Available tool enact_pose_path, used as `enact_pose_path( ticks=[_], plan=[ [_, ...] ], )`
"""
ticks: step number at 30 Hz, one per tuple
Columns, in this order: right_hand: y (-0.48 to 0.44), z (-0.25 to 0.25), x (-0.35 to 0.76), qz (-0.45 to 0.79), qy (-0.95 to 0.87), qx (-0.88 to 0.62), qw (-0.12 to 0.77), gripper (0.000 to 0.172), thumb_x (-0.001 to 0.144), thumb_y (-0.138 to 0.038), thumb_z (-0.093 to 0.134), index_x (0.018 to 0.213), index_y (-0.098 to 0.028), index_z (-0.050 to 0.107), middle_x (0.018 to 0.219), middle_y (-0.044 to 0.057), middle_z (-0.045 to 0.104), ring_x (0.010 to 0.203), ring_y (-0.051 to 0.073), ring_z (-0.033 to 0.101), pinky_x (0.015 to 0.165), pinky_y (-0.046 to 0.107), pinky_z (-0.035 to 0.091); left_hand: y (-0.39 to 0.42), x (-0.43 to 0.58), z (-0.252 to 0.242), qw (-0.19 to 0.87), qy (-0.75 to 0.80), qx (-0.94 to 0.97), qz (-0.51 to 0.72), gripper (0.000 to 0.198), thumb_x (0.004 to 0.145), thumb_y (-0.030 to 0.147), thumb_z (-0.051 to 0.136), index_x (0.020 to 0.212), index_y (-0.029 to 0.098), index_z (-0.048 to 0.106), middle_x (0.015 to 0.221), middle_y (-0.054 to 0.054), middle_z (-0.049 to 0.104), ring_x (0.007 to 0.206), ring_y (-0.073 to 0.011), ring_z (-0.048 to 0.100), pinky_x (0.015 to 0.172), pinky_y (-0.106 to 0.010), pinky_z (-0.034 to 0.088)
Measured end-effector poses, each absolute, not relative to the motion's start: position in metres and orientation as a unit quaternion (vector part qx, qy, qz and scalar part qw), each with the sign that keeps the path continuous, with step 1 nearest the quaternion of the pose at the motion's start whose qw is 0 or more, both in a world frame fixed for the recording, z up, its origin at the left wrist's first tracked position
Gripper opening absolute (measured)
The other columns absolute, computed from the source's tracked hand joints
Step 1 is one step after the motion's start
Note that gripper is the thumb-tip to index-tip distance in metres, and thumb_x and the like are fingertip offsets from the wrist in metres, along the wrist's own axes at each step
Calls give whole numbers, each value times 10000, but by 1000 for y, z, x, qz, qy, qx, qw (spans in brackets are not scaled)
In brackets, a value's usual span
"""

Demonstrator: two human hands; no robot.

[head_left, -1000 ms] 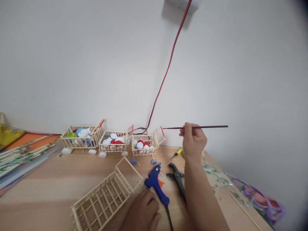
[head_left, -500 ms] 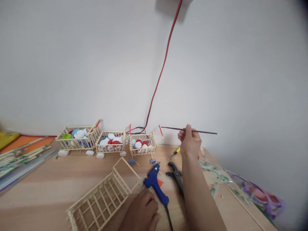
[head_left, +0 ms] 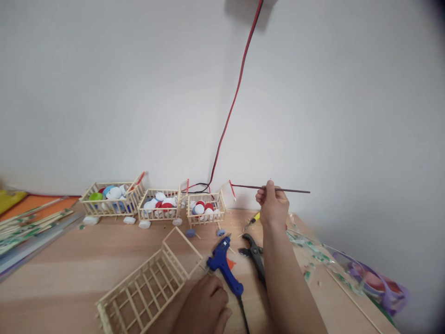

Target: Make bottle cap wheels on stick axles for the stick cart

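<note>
the right hand (head_left: 274, 206) pinches a sideways brush (head_left: 294, 190), tip pointing left, touching the red stick (head_left: 232, 189) again. i can't tell the left hand (head_left: 205, 304)'s grip.

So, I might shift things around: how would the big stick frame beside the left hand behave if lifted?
The stick frame is probably light, being thin and full of gaps. Its slender end loop looks fragile; the latticed body would probably stay fairly stiff.

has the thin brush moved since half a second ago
Yes, slightly left in the view: the brush now appears to touch the red handle bar, where a gap showed.
</note>
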State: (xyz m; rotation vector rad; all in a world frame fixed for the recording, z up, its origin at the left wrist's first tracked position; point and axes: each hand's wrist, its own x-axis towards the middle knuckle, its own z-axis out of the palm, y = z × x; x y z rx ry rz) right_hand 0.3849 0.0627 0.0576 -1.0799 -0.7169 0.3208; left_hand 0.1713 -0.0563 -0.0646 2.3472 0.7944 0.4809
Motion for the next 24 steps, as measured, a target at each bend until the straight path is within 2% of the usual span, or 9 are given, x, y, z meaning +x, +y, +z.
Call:
enact_pose_path(
  ticks=[11,24],
  plan=[
    [57,59,389,148,-336,-491,790,410,714,-532,675,657,-146,550,478,-63,517,394,40,461,379,145,383,-56,171,-66,297,300,889,177,72,765,111,555,813,162,568,992,-56,605,941,-207,519,849,-356,431],
    [52,65,394,143,-346,-499,781,433,755,-562,620,645,-164,490,494,-74,469,387,44,414,368,167,333,-56,171,-69,299,293,887,197,83,747,98,561,798,163,559,962,-47,597,906,-192,514,809,-323,420]
  ],
)
